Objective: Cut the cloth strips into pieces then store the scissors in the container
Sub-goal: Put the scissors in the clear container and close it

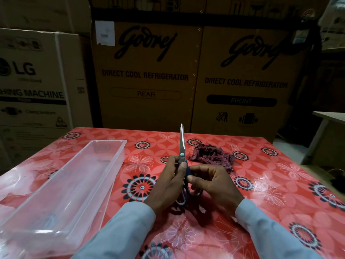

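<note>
Container [61, 184] clear, contents indiscernible; both hands, left [168, 184] and right [212, 186], grip scissors [182, 146].

Dim, soft frame; glare on container [65, 176]; edges bowed, dark.

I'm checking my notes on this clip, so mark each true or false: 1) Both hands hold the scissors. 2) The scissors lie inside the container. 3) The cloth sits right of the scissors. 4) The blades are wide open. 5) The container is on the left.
1) True: the left hand and right hand both grip the scissors.
2) False: they are held upright above the table, outside the container.
3) True: the cloth lies right of the blades.
4) False: the blades are closed together.
5) True.
</note>
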